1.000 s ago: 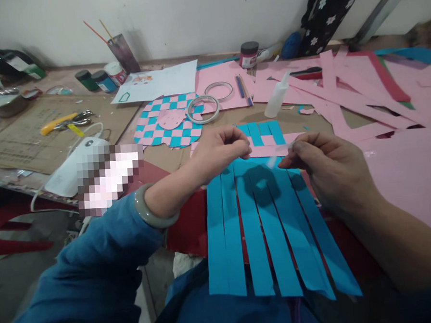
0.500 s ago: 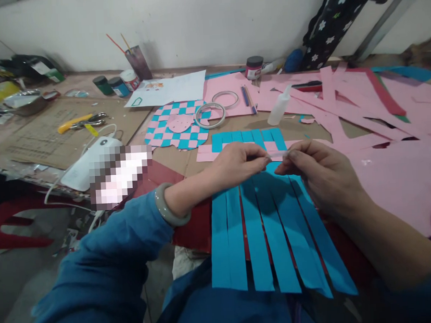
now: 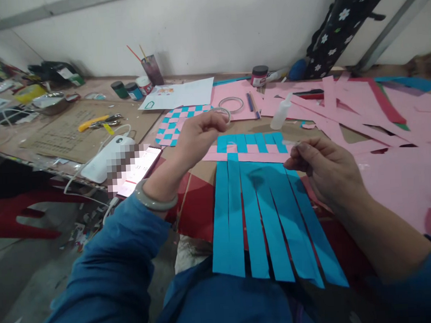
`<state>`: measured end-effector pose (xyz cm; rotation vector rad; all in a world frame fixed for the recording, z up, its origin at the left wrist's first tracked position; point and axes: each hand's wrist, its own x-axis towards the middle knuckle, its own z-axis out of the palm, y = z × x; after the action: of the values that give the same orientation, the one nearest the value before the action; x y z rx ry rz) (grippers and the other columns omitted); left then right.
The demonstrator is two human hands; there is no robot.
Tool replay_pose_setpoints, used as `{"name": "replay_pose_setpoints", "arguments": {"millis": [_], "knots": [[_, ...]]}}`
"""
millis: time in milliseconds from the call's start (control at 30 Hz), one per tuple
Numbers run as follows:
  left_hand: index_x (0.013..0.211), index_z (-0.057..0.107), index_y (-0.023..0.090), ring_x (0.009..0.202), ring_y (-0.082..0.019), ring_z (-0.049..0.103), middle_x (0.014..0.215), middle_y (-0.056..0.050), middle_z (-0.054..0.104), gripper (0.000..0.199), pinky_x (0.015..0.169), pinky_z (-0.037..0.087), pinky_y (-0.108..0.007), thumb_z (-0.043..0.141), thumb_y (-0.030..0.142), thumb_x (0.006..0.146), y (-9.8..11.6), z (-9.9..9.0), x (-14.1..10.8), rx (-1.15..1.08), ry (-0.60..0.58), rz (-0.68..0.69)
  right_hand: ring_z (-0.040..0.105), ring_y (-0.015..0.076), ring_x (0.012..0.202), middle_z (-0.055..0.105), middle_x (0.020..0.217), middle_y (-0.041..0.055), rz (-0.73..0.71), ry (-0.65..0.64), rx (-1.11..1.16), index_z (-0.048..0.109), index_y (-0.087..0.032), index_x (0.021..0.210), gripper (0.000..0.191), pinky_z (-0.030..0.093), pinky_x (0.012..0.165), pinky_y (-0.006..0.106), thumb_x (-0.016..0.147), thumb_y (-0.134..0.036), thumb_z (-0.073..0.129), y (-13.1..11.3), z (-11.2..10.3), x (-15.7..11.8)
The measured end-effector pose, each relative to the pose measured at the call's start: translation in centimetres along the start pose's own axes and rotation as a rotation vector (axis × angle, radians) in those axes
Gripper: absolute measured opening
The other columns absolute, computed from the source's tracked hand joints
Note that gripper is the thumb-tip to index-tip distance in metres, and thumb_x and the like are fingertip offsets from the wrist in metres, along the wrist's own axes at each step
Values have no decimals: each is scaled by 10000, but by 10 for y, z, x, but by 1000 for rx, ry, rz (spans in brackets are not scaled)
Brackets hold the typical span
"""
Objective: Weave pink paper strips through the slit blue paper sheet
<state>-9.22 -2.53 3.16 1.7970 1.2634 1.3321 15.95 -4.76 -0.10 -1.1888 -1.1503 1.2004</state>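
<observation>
My right hand pinches a short piece of clear tape at the right end of the woven paper. With bent fingers and the thumb apart, my left hand is at a roll of tape, covering part of it; I see no grip on the roll. Below both hands lies a blue paper sheet slit into long strips, its lower ends hanging over the front edge towards my lap. A pink paper strip runs crosswise through its upper part, over and under the blue strips.
Behind lie a blue-and-pink checked woven piece, a second tape roll, pencils and a glue bottle. Pink paper strips cover the right. A phone, white power bank and yellow cutter lie left.
My left hand has let go of the tape piece and moved left and up to the tape roll. My right hand keeps the piece. The view has shifted slightly.
</observation>
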Motion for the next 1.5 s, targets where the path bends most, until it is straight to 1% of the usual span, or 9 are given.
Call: {"name": "replay_pose_setpoints", "arguments": {"millis": [267,533,633,867,933,1033,1133,1233,1500], "knots": [[759,685,187,772,-122,656,785,-14,723,200,722,513,-269,510,93,735,51,-33,-45,130,-232,-27,626,143,599,584,654,-32,-95,-35,-53,585,-250,721,150,549,667,336,836,-331,641,-6,-2,1],[919,726,140,863,-185,664,916,-68,740,212,804,500,-322,562,181,791,21,26,-1,581,-479,38,610,132,528,601,709,-23,-111,53,-35,593,-242,747,186,548,604,338,785,-394,694,-2,-3,9],[1006,728,131,1000,-243,661,1031,-107,737,264,892,483,-366,551,201,823,6,45,15,740,-476,83,614,130,545,600,732,-22,-145,52,-57,598,-233,791,237,550,620,338,811,-459,668,2,-8,10],[1140,698,160,1079,-257,648,1132,-106,720,351,936,475,-385,471,181,873,-22,62,43,779,-441,46,629,292,1144,697,1161,95,-467,-167,-682,650,-256,1193,469,473,999,512,917,-586,463,7,-29,18],[1159,684,149,1147,-246,618,1193,-111,695,336,995,450,-376,486,195,892,-16,65,33,787,-475,168,583,298,1233,651,1287,85,-492,-216,-771,611,-282,1279,498,444,1049,506,923,-586,442,5,-35,23],[1123,693,129,1175,-271,601,1238,-147,662,302,1001,453,-403,523,283,927,2,72,1,840,-753,320,499,319,1334,598,1379,82,-476,-241,-840,582,-289,1320,533,389,1107,537,922,-599,409,2,-43,30],[1326,575,133,1379,-358,427,1468,-184,493,587,1090,373,-537,524,552,917,16,79,-34,810,-929,417,400,336,1411,553,1432,103,-394,-253,-927,549,-268,1353,582,322,1142,584,917,-613,374,3,-52,35],[1465,422,125,1468,-384,284,1566,-193,353,763,1133,303,-583,460,646,908,18,82,-51,784,-987,413,339,351,1444,516,1466,119,-340,-292,-1010,620,-243,1247,569,288,1161,583,904,-620,366,8,-58,38],[1502,358,116,1499,-392,206,1604,-190,257,761,1157,241,-621,429,618,935,15,80,-49,743,-1048,384,452,410,1354,568,1396,153,-305,-315,-1151,665,-211,1177,584,328,1110,624,883,-622,372,21,-61,39]]}}
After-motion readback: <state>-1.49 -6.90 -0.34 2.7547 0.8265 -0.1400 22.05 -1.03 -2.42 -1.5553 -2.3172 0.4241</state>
